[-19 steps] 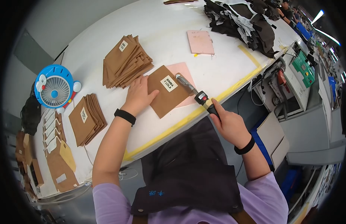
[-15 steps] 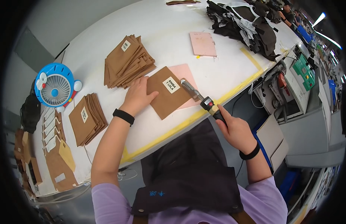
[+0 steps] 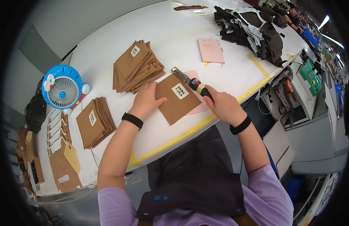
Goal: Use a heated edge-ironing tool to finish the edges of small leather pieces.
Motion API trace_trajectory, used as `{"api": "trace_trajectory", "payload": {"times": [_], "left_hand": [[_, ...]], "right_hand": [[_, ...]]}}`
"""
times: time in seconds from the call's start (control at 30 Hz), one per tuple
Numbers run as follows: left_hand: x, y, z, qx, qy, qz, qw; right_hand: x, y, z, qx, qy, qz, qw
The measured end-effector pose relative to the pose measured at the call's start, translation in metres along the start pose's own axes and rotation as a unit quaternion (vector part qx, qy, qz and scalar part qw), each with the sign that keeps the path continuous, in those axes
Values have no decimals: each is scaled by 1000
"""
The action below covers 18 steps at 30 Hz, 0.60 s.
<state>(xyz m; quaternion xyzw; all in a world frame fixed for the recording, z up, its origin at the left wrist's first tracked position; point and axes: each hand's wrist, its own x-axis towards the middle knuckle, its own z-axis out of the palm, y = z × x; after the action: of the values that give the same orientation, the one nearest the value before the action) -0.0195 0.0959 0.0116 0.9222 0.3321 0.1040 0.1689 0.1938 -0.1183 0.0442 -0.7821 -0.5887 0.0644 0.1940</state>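
Note:
A square brown panel (image 3: 170, 109) with a white printed label lies on the table, partly over a pink sheet (image 3: 203, 107). My left hand (image 3: 146, 100) lies on the panel's left edge, fingers stretched out flat and thumb on its face. In my right hand (image 3: 225, 106) is a handheld tool (image 3: 197, 86) with a black grip, a red button and a shiny metal tip. The metal tip is over the panel's far edge, beyond the label; whether it touches I cannot tell. Just beyond my left hand sits a fanned stack of similar brown panels (image 3: 135, 69).
Another brown stack (image 3: 94, 122) and a blue fan (image 3: 61, 88) stand to the left, near a row of white-corded brown pieces (image 3: 57, 132). A pink pad (image 3: 211, 51) and a dark fabric heap (image 3: 253, 32) lie farther back. Yellow tape (image 3: 174, 141) lines the near table edge.
My right hand has moved the tool away from me, from the panel's right edge to its far edge. My left hand stays on the panel. The whole view has shifted slightly.

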Motion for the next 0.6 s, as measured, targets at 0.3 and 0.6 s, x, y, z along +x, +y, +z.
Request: {"api": "trace_trajectory", "payload": {"times": [0.3, 0.6], "left_hand": [[6, 3, -10, 4, -9, -40, 999], [18, -2, -10, -29, -28, -63, 997]], "right_hand": [[-59, 4, -10, 30, -19, 43, 998], [-112, -7, -27, 21, -25, 88, 996]]}}
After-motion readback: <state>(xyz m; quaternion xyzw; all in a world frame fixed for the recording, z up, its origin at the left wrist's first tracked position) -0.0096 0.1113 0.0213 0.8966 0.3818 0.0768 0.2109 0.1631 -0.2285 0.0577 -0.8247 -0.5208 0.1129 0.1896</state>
